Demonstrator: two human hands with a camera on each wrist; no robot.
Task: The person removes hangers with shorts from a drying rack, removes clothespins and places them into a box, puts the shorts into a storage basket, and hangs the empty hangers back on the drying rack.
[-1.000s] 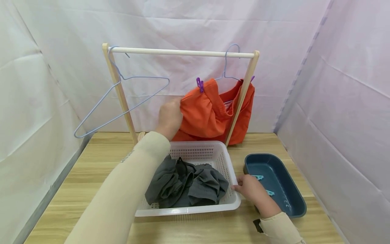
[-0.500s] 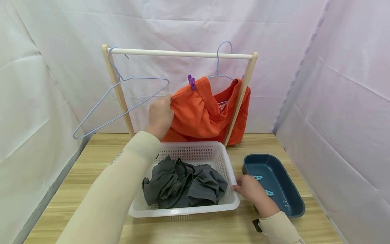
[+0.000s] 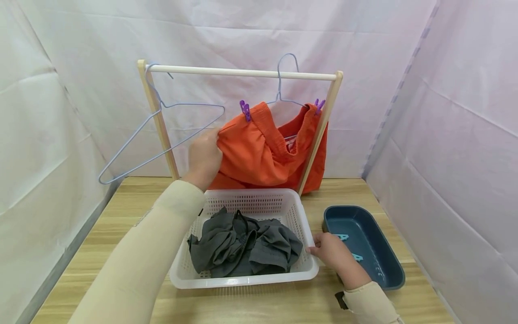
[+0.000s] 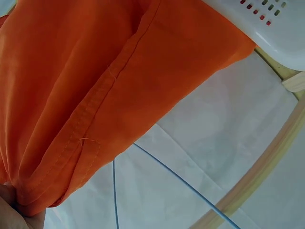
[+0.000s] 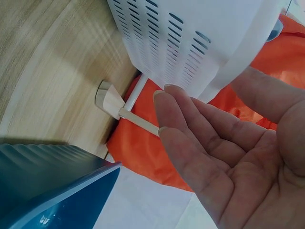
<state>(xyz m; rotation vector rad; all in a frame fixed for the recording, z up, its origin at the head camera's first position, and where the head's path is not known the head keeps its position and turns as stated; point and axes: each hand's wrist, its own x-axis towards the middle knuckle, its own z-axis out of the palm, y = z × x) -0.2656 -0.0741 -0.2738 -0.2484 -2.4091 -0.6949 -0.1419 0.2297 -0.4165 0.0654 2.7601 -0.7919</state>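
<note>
Orange pants (image 3: 259, 153) hang by the waistband from a pale blue wire hanger (image 3: 279, 92) on the rack, fastened with purple clothespins (image 3: 245, 110). My left hand (image 3: 204, 153) pinches their left upper edge; in the left wrist view its fingers (image 4: 19, 214) bunch the cloth at the lower left. My right hand (image 3: 333, 254) holds the right rim of a white plastic basket (image 3: 244, 282), thumb on top. From the right wrist view, the other fingers (image 5: 181, 114) lie loosely bent under the rim. Inside the basket lies a crumpled dark grey garment (image 3: 247, 245).
A bare blue hanger (image 3: 162, 105) hangs at the left of the wooden rack (image 3: 238, 72). Right of the basket stands a dark blue tray (image 3: 394, 270) with light teal clothespins (image 3: 357, 257). White cloth walls (image 3: 457, 135) enclose the wooden table (image 3: 101, 252).
My left hand has moved left, drawing the orange pants and their hanger leftward along the rail. The basket's left part has come into fuller view. My right hand stays at the rim.
</note>
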